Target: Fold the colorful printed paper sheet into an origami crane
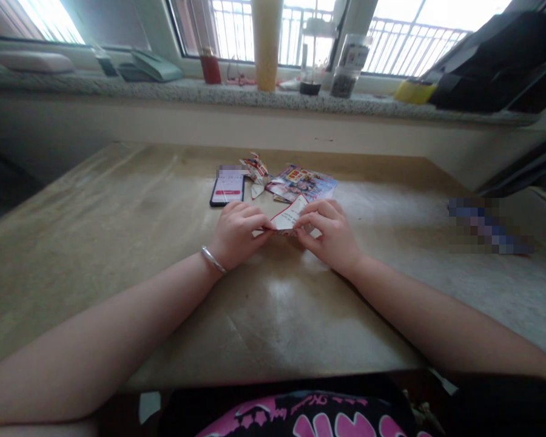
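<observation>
Both my hands pinch a small folded sheet of paper (287, 217), white with printed text and a red edge, just above the table. My left hand (242, 227), with a silver bangle at the wrist, grips its left end between thumb and fingers. On the right side, my right hand (327, 233) has closed thumb and fingertips on the paper. Beyond them lie a folded paper figure (257, 174) with colourful print and a stack of printed colour sheets (306, 182). A smartphone (227, 187) with a lit screen rests beyond my left hand.
The table (173, 200) meets a wall below a granite windowsill (164, 91). On the sill stand a red container (210, 65), a tall yellow cylinder (267, 45), a clear container (346, 67) and a large black bag (495, 60). A blurred-out flat item (489, 224) lies at the right.
</observation>
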Tool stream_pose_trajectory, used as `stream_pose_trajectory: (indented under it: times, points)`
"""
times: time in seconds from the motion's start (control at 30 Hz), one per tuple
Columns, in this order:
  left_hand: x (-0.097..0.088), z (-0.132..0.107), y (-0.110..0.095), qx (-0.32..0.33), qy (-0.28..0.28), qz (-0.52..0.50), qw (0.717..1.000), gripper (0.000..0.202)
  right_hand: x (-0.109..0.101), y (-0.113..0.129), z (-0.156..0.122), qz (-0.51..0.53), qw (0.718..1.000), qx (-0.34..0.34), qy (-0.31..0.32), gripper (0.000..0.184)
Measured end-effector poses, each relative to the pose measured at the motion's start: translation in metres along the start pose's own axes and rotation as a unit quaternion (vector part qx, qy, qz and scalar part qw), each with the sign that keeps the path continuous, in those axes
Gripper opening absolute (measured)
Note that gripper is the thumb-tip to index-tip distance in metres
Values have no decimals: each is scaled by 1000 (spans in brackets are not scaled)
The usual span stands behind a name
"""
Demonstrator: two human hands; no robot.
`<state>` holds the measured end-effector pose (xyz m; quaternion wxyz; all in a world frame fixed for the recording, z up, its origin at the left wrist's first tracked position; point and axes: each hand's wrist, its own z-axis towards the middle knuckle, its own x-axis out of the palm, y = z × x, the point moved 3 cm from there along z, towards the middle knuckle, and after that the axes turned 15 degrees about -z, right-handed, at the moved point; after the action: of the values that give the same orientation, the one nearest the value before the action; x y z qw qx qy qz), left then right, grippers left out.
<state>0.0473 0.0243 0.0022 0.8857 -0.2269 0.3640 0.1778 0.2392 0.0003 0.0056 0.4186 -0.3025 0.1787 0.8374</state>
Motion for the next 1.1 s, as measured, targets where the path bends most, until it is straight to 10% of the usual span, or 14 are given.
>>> stream_pose_trajectory:
  times: [0.5, 0.77, 1.1]
  points:
    - [-1, -4, 21, -90, -65, -141, 984, 8, -1, -4, -2, 15, 1000, 4, -16, 7]
    - [-7, -5, 20, -63, -184, -193, 962, 8, -2, -2, -2, 19, 1000, -16, -15, 8]
    - [-13, -4, 10, -52, -191, -182, 963, 14, 2, -5, -3, 11, 999, -9, 31, 10]
